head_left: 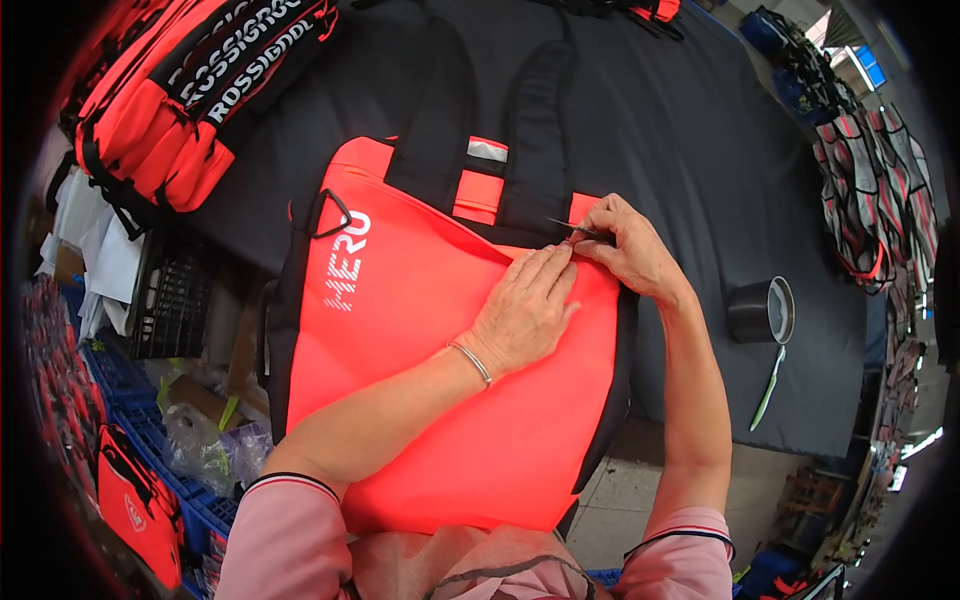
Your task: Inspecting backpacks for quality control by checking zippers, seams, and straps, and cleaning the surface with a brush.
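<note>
A bright coral-red and black backpack (pixel 450 400) lies in front of me, with its shoulder straps (pixel 432 110) stretched away over the table. My left hand (pixel 525 305) rests on the red panel, fingers stretched out flat and fingertips at the seam by the black upper edge. Just beyond those fingertips, my right hand (pixel 625 245) is closed around small thread snips (pixel 565 224). Their thin pointed metal tip points left over the seam, while the grip is mostly hidden in my fingers. A black triangular ring (pixel 335 214) sits at the bag's upper left.
Black cloth covers the table (pixel 690 160). A dark metal cup (pixel 755 312) lies on its right side, with a pale green-handled brush (pixel 768 390) beside it. Red and black bags (pixel 165 130) are piled at the upper left. Blue crates (pixel 150 430) and plastic bags (pixel 200 440) stand at left.
</note>
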Tool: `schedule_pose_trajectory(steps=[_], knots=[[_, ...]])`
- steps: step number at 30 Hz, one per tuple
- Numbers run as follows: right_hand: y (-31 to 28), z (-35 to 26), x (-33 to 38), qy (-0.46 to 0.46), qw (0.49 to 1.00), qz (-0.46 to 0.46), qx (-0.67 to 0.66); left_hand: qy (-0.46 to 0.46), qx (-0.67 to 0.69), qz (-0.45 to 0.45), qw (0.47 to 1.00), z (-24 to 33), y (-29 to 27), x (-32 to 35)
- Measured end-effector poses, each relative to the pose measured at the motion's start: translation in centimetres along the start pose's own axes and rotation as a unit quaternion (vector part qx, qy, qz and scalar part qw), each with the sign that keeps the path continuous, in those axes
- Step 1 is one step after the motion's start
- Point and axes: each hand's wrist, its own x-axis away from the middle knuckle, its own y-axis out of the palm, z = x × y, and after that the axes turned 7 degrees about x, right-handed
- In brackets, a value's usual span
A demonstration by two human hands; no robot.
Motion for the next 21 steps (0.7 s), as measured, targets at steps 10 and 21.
schedule_pose_trajectory(steps=[10,21], knots=[[1.2,0.4,0.5,-0.076,0.993,0.094,0.006,-0.008,-0.013,0.0,1.0,0.1,0.0,0.2],[0.2,0.0,-0.2,-0.01,0.969,0.028,-0.245,-0.02,-0.034,0.001,0.999,0.6,0.1,0.1]])
